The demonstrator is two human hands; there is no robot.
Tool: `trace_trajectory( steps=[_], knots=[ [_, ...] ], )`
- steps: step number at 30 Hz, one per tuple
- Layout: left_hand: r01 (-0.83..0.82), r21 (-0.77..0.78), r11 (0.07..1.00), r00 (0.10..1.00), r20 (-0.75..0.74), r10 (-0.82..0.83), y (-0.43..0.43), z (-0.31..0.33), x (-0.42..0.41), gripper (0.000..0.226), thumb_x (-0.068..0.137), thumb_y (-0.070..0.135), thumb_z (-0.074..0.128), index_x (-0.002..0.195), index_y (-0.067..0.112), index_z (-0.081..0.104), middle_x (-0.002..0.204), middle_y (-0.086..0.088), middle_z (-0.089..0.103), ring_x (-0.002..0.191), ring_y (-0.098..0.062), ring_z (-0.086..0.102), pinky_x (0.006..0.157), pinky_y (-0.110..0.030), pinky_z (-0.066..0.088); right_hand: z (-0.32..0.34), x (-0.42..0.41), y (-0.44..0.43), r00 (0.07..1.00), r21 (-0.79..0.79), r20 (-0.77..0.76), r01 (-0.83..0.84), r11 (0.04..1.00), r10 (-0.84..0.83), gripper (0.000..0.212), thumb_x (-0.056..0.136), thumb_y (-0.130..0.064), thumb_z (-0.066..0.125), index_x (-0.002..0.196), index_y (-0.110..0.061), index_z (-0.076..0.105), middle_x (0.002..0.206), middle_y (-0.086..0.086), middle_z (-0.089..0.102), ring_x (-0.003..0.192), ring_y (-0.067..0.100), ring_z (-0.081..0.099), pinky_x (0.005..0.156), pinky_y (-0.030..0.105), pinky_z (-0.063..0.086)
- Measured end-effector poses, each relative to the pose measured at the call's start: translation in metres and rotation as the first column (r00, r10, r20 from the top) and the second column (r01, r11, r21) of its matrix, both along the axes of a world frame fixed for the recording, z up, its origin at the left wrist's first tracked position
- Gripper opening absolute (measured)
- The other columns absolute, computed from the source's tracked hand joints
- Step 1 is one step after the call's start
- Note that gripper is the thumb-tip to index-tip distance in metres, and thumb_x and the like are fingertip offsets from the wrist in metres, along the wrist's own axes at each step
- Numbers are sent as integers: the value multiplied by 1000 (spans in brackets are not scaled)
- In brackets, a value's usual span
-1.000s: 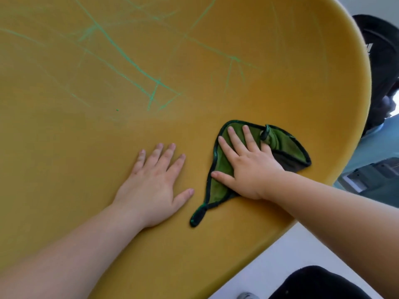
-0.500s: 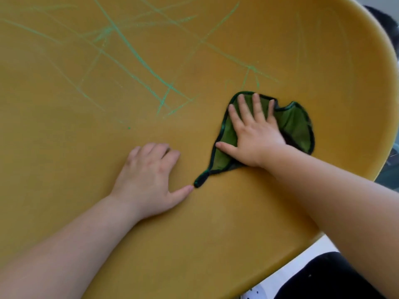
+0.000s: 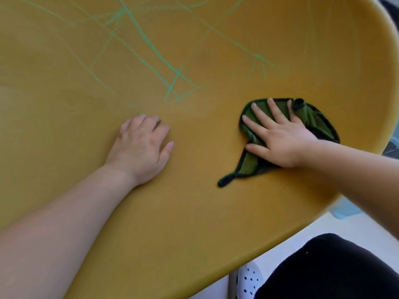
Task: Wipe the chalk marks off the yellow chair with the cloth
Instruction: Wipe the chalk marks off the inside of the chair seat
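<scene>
Starting at the near edge: a white perforated shoe [image 3: 246,281] and a dark trouser leg [image 3: 334,266] on a pale floor [image 3: 313,229], just below the rounded rim of the yellow chair [image 3: 194,223], whose smooth moulded seat fills almost the whole view. Up from there, two bare forearms stretch across it. The left hand [image 3: 140,147] sits mid-seat, fingers bent at the knuckles with the tips on the plastic, thumb out, gripping nothing – a brace, by the look of it. The right hand [image 3: 280,137] is the working one: fingers [image 3: 267,118] straight and spread, palm flat, pressing the green cloth [image 3: 315,124] onto the seat near the right rim. The cloth is crumpled, its long axis running from a dark tail at near left up to a loop at far right. Now the key line: the chalk marks [image 3: 177,72] all lie beyond the fingertips. A faint green fork sits straight ahead of the cloth, apart from it; the thick crossing strokes are far and to the left, closer to the left hand than to the right, and that hand has no cloth. So I'd judge the next push goes forward, then sweeps left across the seat. Plenty left to wipe – lines run on to the far edge of view
</scene>
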State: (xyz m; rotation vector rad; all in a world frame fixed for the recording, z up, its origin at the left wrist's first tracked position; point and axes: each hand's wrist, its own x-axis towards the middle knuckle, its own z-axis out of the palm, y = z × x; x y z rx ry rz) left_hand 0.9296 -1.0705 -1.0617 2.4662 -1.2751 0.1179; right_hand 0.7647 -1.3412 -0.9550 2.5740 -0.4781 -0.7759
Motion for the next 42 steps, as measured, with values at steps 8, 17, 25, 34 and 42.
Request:
trace_trajectory(
  steps=[8, 17, 25, 34, 42],
  knots=[
    [-78, -265, 961, 993, -105, 52, 7, 3, 8, 45, 93, 37, 37, 115, 10, 64, 114, -13, 63, 107, -38, 53, 91, -44, 43, -63, 19, 154, 957, 527, 107, -284, 801, 269, 78, 98, -72, 14, 162, -35, -13, 168, -8, -25, 152, 26, -30, 122, 60, -17],
    [33, -129, 991, 999, -16, -36, 3, -1, -2, 47, 90, 38, 36, 117, 10, 63, 114, -13, 62, 109, -36, 54, 93, -45, 41, -16, -30, 44, 992, 114, -28, -120, 986, 124, 76, 85, -83, 0, 152, -55, -23, 167, -16, -26, 152, 32, -29, 118, 59, -23],
    [-144, -212, 967, 986, -108, 123, 6, 3, 7, 42, 88, 33, 43, 117, 10, 63, 117, -16, 61, 111, -39, 52, 93, -46, 42, -64, 41, 96, 984, 281, 149, -140, 949, 101, 97, 86, -88, 9, 161, -32, -16, 169, -2, -24, 153, 34, -28, 123, 64, -9],
    [-90, -176, 980, 991, -116, 70, 2, 8, 5, 42, 86, 34, 48, 120, 13, 61, 120, -12, 59, 115, -37, 50, 95, -47, 42, -33, -50, 163, 861, 647, 13, -395, 652, 508, 80, 91, -77, 14, 158, -46, -16, 165, -18, -30, 149, 20, -39, 118, 47, -26],
    [-9, 50, 999, 997, -72, 13, -19, 4, -13, 64, 80, 59, 40, 132, 22, 52, 128, -7, 51, 122, -33, 44, 101, -50, 37, -4, 10, -20, 986, -15, 9, -167, 986, 167, 88, 83, -91, 1, 155, -46, -26, 166, -4, -31, 148, 41, -35, 120, 62, -18]
  ],
)
